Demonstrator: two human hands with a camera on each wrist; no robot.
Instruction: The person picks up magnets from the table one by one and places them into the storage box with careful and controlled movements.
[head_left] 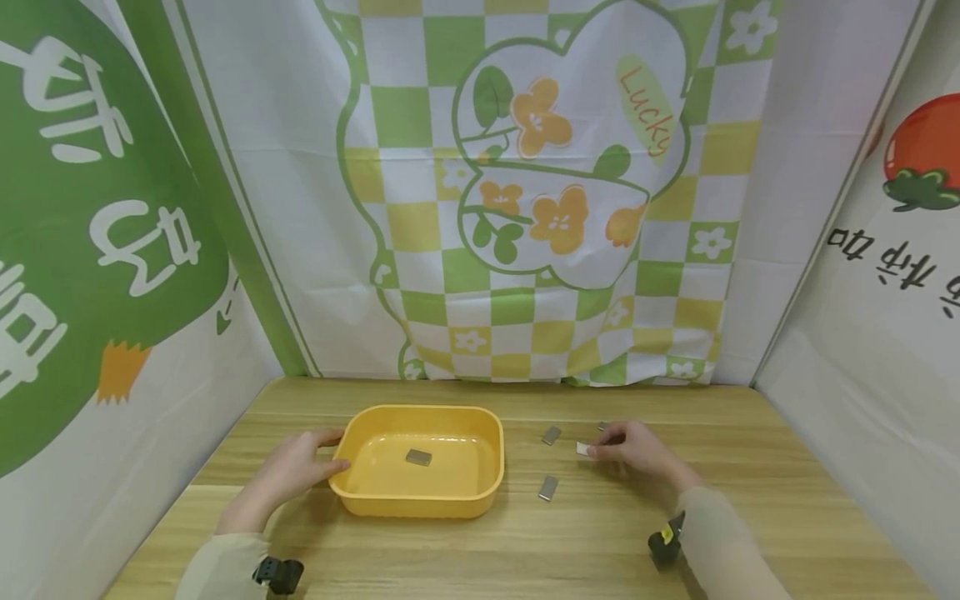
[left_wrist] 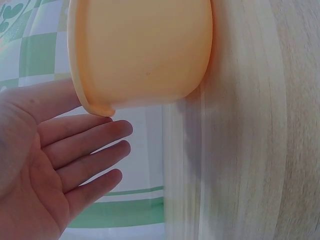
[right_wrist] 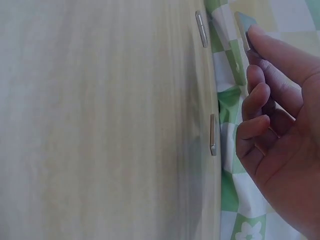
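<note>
A yellow plastic basin (head_left: 416, 507) stands on the table with one small grey metal block (head_left: 418, 457) lying in it. At its left side my left hand (head_left: 296, 467) touches the rim with thumb and forefinger; in the left wrist view the other fingers of the left hand (left_wrist: 65, 155) are straight and spread. Thumb and fingertips of my right hand (head_left: 637, 450) pinch another small flat metal block (right_wrist: 245, 30), raised off the table in the right wrist view. More such blocks lie nearby: an upper block (head_left: 551, 435), a lower block (head_left: 548, 488) and a partly hidden block (head_left: 602, 426).
The wooden table (head_left: 525, 550) meets a checked cloth (head_left: 540, 333) hung at the back. Printed cloths also hang at the left and right. A black wrist camera (head_left: 278, 575) sits at the left sleeve, another camera (head_left: 665, 546) at the right.
</note>
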